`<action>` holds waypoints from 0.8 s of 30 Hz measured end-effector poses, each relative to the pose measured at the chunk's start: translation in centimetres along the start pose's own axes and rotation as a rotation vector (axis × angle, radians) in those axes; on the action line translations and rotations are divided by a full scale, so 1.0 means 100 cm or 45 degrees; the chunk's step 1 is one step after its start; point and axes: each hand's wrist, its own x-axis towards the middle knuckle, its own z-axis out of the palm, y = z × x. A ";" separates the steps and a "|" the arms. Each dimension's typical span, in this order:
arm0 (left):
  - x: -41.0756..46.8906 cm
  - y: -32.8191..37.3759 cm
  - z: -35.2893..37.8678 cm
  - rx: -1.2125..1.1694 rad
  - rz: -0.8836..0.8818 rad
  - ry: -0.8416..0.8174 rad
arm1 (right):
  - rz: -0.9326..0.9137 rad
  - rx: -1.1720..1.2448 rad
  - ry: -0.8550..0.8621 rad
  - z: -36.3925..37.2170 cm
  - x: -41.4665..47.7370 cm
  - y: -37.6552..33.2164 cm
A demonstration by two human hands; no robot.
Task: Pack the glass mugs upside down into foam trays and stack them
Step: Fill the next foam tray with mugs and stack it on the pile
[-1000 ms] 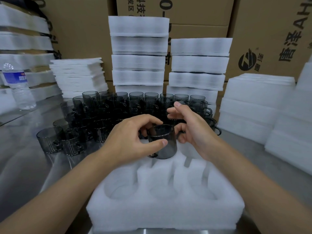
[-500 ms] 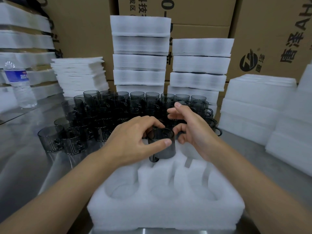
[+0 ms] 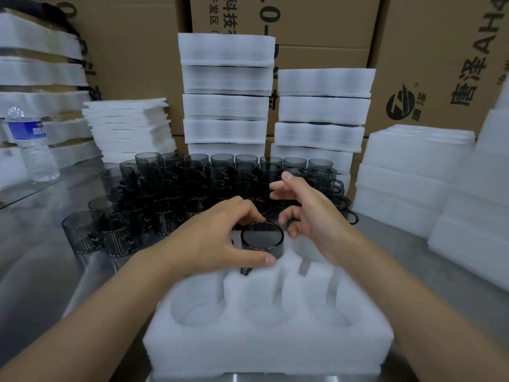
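One mug [image 3: 262, 236] (base up) gripped by left hand [image 3: 209, 241], right hand [image 3: 311, 213] loosely open, foam tray [image 3: 264, 351] beneath

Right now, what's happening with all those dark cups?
A person is packing smoky grey glass mugs from the shiny metal table into a white foam tray. The left hand grips one upturned mug at a back pocket; the right hand hovers beside it. The three front pockets are empty.
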 end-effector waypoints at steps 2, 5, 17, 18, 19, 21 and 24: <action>0.000 0.001 0.001 -0.054 -0.042 -0.068 | -0.002 -0.010 -0.003 0.000 0.000 0.000; 0.001 0.001 0.002 -0.120 -0.089 -0.150 | -0.007 -0.025 -0.007 0.000 0.000 0.001; 0.000 -0.005 -0.006 -0.167 -0.146 -0.239 | 0.001 -0.007 -0.010 -0.001 0.001 0.001; 0.000 -0.006 -0.006 -0.145 -0.149 -0.255 | 0.003 0.000 -0.009 -0.001 0.000 0.001; 0.000 -0.008 -0.006 -0.120 -0.149 -0.272 | 0.005 0.007 -0.007 -0.001 0.000 0.001; 0.000 -0.008 -0.006 -0.111 -0.144 -0.285 | 0.002 0.012 -0.006 -0.001 0.000 0.001; 0.001 -0.008 -0.006 -0.127 -0.138 -0.269 | -0.002 0.010 -0.009 -0.001 0.001 0.002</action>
